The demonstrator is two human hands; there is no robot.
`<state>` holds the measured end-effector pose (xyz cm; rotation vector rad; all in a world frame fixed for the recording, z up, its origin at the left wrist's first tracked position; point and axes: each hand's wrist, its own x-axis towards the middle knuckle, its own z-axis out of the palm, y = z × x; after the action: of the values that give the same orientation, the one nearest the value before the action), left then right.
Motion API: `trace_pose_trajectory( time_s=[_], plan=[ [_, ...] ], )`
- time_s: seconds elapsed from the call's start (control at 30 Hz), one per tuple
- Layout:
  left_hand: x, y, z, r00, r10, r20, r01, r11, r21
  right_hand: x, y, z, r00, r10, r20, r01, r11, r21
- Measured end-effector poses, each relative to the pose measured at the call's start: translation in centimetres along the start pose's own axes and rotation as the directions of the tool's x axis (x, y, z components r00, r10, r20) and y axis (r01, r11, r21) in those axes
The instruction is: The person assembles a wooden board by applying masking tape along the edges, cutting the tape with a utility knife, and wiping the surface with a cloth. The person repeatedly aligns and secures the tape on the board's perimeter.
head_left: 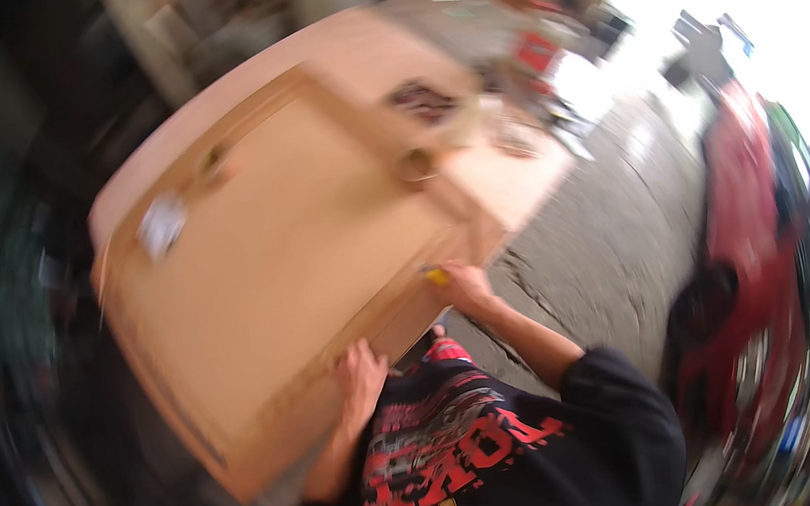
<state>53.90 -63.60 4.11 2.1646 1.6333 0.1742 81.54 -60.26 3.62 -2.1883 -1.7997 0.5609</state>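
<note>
A large tan wooden panel (273, 238) with a raised frame round its edge lies on a pale pink tabletop (356, 44) before me. My left hand (361, 371) rests on the near edge of the panel, its fingers laid forward over the frame and holding nothing that I can see. Farther right along the same edge, my right hand (464, 286) is closed on a small yellow tool (436, 275), its tip against the frame. Blur hides the tool's exact kind. A roll of tape (417, 165) sits on the panel's far right side.
A white crumpled piece (162, 226) and a small dark item (213, 160) lie on the panel's left. Beyond it are a dark patterned object (423, 101) and a blurred red container (537, 50). A red vehicle (745, 254) stands right, across the cracked grey floor (591, 222).
</note>
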Motion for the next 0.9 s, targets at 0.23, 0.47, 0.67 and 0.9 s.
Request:
trace_pose_trajectory(
  time_s=[0.23,0.47,0.67,0.9],
  plan=[
    [-2.0,-2.6,4.7,0.986,0.072,-0.150,-0.051,0.988,0.144,0.0,1.1,0.7,0.985,-0.161,-0.066,0.154,0.983,-0.102],
    [-3.7,-1.2,7.2,0.982,-0.088,-0.169,0.119,0.976,0.184,0.2,4.5,0.5,0.965,-0.261,-0.008,0.258,0.957,-0.130],
    [-4.7,-2.9,8.0,0.946,-0.147,-0.287,0.172,0.983,0.063,0.4,5.1,0.6,0.954,-0.300,-0.014,0.296,0.947,-0.121],
    [-6.1,-3.7,6.1,0.901,-0.256,-0.350,0.288,0.957,0.042,1.0,5.2,0.8,0.954,-0.299,0.004,0.298,0.950,-0.095]
  ],
)
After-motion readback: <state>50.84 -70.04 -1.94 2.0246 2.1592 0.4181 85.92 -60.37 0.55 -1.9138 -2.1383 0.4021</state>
